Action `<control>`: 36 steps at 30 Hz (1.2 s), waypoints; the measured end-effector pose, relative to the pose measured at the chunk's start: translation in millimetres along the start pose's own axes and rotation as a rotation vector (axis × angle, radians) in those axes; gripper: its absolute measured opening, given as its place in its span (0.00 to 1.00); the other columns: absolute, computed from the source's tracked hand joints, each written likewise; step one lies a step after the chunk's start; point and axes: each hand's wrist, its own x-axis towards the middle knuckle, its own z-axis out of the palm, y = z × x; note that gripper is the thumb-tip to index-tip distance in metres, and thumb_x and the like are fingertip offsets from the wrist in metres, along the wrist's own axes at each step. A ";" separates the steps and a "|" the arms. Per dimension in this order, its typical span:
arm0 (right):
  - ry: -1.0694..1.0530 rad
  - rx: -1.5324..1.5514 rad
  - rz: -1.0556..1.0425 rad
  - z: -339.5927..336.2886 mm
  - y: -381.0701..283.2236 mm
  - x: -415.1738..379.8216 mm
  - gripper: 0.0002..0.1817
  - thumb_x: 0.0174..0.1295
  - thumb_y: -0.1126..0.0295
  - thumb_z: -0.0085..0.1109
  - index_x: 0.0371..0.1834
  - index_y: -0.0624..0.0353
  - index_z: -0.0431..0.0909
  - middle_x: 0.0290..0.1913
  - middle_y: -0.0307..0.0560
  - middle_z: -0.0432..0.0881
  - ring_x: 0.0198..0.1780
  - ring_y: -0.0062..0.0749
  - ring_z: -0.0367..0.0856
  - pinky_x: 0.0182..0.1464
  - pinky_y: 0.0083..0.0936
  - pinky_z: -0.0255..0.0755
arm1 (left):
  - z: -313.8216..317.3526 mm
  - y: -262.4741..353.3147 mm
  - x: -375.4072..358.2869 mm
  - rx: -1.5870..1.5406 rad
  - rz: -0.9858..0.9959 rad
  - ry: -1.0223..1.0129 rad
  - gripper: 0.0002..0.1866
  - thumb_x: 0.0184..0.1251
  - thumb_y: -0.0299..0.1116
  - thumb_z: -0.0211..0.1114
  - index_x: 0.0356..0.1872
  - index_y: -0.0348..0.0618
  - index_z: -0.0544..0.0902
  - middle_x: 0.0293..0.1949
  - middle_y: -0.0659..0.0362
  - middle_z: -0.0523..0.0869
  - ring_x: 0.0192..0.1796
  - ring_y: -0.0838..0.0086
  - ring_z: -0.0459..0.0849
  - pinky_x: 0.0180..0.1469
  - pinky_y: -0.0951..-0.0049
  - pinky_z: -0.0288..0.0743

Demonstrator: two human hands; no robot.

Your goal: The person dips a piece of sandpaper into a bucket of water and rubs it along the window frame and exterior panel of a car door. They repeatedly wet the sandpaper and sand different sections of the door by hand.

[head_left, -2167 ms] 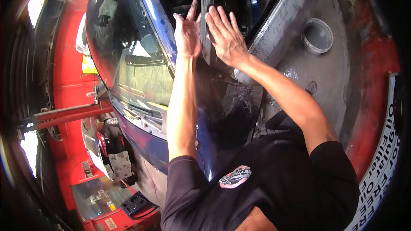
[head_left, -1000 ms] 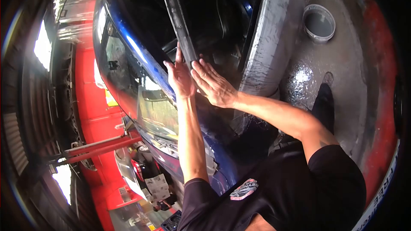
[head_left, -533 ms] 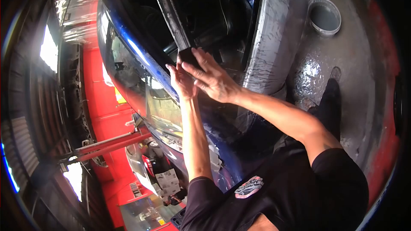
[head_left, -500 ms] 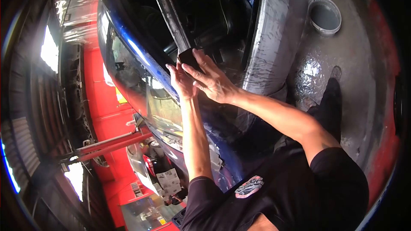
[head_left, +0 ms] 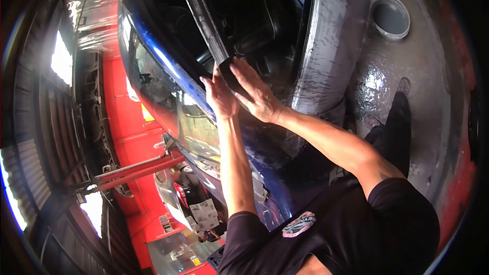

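Observation:
I stand beside a blue car (head_left: 153,56) whose door is open. My right hand (head_left: 258,97) lies flat against the lower end of the door's dark window-frame strip (head_left: 201,15) and presses a small black pad (head_left: 229,70) under its fingers. My left hand (head_left: 220,98) is right beside it, fingers stretched up against the blue pillar edge, touching the same spot from the left. Whether the left fingers also pinch the pad is hidden. The windscreen (head_left: 168,102) lies just left of both hands.
The door's grey, wet inner edge (head_left: 326,46) runs up to the right of my hands. A grey bucket (head_left: 389,16) stands on the wet concrete floor (head_left: 377,79). My dark shoe (head_left: 400,117) is below it. A red lift arm (head_left: 127,171) and red walls are at left.
Both hands have slid down from the upper window frame to its lower end. Over the last half second the right hand has flattened over the black pad; the left hand stayed beside it.

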 end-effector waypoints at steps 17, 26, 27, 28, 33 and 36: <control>-0.005 -0.049 -0.064 -4.3 23.2 28.6 0.37 0.84 0.61 0.51 0.92 0.58 0.53 0.91 0.53 0.55 0.92 0.62 0.44 0.90 0.52 0.41 | 15.2 -0.6 0.6 0.295 0.049 -0.007 0.39 0.90 0.63 0.44 0.77 0.36 0.74 0.75 0.48 0.80 0.78 0.56 0.76 0.82 0.51 0.65; -0.002 -0.053 -0.013 -6.2 7.0 47.2 0.37 0.86 0.60 0.47 0.90 0.65 0.50 0.92 0.62 0.47 0.91 0.67 0.44 0.88 0.62 0.42 | 14.2 2.0 -6.2 0.167 -0.030 -0.040 0.36 0.93 0.56 0.43 0.81 0.33 0.69 0.79 0.50 0.75 0.82 0.59 0.70 0.86 0.54 0.58; -0.058 0.015 0.052 -4.1 11.0 25.4 0.38 0.86 0.59 0.47 0.91 0.64 0.48 0.92 0.61 0.46 0.92 0.65 0.41 0.89 0.61 0.39 | 18.6 2.2 -7.0 0.165 -0.026 -0.056 0.35 0.93 0.55 0.43 0.81 0.33 0.69 0.79 0.50 0.75 0.83 0.60 0.69 0.86 0.55 0.58; -0.100 -0.066 0.059 -10.5 8.4 37.6 0.41 0.86 0.56 0.46 0.92 0.64 0.42 0.93 0.61 0.44 0.92 0.64 0.37 0.89 0.61 0.36 | 13.0 1.5 -6.7 0.177 -0.014 0.022 0.33 0.91 0.57 0.50 0.77 0.37 0.75 0.74 0.52 0.80 0.77 0.59 0.76 0.83 0.54 0.64; 0.160 -0.082 -0.054 -49.3 -3.7 200.2 0.25 0.85 0.65 0.50 0.80 0.61 0.72 0.88 0.66 0.57 0.87 0.73 0.52 0.86 0.63 0.47 | 1.7 -0.5 -10.6 0.179 -0.056 -0.057 0.30 0.90 0.54 0.55 0.77 0.40 0.76 0.71 0.55 0.82 0.76 0.62 0.77 0.80 0.56 0.68; 0.019 -0.022 0.057 -26.8 -6.9 118.1 0.38 0.85 0.56 0.48 0.90 0.66 0.53 0.90 0.68 0.51 0.91 0.68 0.45 0.88 0.59 0.44 | -48.1 -16.6 -5.5 0.333 0.046 0.268 0.31 0.91 0.51 0.53 0.79 0.35 0.73 0.74 0.52 0.80 0.77 0.62 0.77 0.82 0.57 0.64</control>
